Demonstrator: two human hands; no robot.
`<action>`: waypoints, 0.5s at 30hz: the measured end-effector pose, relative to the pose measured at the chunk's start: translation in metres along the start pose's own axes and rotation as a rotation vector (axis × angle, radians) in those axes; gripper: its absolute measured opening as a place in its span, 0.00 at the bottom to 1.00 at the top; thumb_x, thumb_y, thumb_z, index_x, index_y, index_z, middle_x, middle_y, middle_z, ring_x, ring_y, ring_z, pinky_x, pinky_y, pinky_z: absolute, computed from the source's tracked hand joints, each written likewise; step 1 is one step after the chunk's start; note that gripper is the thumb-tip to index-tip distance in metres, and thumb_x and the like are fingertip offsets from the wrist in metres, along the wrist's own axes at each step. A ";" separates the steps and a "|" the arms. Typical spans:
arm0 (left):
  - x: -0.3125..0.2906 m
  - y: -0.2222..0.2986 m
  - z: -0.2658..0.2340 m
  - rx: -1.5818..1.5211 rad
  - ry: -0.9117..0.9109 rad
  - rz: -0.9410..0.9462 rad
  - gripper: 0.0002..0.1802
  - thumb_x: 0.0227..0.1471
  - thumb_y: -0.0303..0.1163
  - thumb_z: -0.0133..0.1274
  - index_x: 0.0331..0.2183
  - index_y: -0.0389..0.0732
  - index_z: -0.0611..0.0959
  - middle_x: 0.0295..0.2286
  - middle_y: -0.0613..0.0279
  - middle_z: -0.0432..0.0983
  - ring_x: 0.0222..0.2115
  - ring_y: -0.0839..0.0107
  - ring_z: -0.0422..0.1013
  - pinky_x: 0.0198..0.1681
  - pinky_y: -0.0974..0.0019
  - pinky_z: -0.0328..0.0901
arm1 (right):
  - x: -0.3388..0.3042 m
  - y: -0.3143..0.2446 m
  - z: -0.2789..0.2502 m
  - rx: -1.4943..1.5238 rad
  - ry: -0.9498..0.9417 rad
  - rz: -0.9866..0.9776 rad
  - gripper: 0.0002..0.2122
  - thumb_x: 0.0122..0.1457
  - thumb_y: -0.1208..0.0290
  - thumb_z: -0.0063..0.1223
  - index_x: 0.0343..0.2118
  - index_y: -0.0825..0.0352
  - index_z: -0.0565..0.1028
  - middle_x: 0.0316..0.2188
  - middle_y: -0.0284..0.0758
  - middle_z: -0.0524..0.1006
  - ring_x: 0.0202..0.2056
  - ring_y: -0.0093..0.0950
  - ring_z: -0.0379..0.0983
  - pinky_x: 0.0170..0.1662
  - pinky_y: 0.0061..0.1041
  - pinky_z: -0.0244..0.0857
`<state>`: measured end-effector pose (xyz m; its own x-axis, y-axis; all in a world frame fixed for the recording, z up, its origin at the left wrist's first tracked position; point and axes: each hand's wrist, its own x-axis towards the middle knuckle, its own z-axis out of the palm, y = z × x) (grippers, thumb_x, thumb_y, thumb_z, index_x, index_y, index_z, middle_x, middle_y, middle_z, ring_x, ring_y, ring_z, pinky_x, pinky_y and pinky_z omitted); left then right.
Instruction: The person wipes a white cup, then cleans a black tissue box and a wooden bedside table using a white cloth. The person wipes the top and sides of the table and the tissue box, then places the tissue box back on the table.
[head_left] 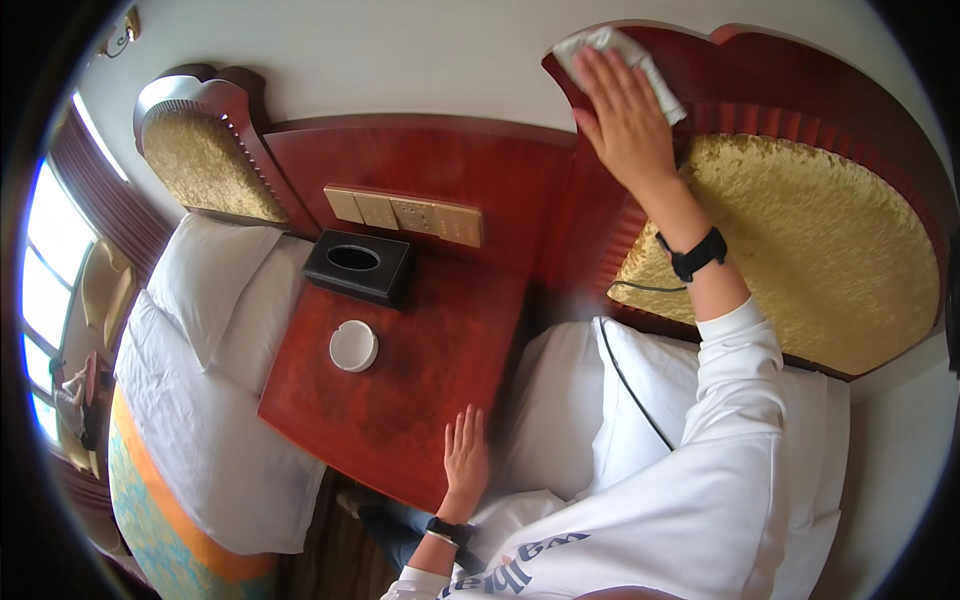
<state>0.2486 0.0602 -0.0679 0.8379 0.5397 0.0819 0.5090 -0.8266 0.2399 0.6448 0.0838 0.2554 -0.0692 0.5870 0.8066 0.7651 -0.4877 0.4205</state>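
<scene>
My right hand [628,120] is raised to the upper left corner of the right headboard [800,80], a dark red wooden frame round a gold padded panel. Under its outstretched fingers it holds a white cloth [658,92] pressed against the wood. Low in the middle, my left hand [465,458] lies flat on the right front part of the red wooden bedside table [430,400], fingers extended and nothing in them. Farther back on that table are a white round ashtray [354,346] and a black tissue box [358,267].
White pillows [560,400] lie below the right headboard, crossed by a thin black cord [632,388]. A second bed [200,430] with white bedding and its own headboard [205,160] stands at the left. A gold switch panel [404,214] is on the red wall board.
</scene>
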 end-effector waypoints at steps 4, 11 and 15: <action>-0.001 -0.003 0.003 0.020 0.014 0.003 0.38 0.48 0.28 0.50 0.59 0.38 0.56 0.60 0.54 0.51 0.61 0.60 0.49 0.63 0.56 0.42 | -0.069 -0.031 0.030 0.114 -0.180 -0.090 0.28 0.62 0.57 0.39 0.63 0.60 0.52 0.64 0.30 0.52 0.64 0.25 0.48 0.65 0.28 0.40; -0.001 0.000 -0.002 0.024 0.038 0.014 0.37 0.48 0.28 0.50 0.59 0.38 0.56 0.60 0.54 0.51 0.60 0.61 0.49 0.63 0.57 0.43 | -0.188 -0.075 0.067 0.118 -0.478 -0.328 0.29 0.61 0.58 0.41 0.63 0.64 0.51 0.64 0.30 0.51 0.63 0.23 0.46 0.66 0.26 0.37; -0.001 0.001 0.001 -0.035 0.080 0.010 0.36 0.47 0.24 0.46 0.59 0.38 0.57 0.59 0.55 0.52 0.60 0.61 0.49 0.63 0.57 0.44 | -0.249 -0.105 0.083 0.115 -0.746 -0.481 0.30 0.60 0.58 0.42 0.62 0.66 0.51 0.63 0.31 0.52 0.63 0.23 0.46 0.66 0.25 0.37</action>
<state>0.2486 0.0588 -0.0682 0.8234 0.5440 0.1614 0.4928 -0.8266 0.2720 0.6344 0.0423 -0.0240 0.0042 0.9984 0.0569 0.8230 -0.0357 0.5669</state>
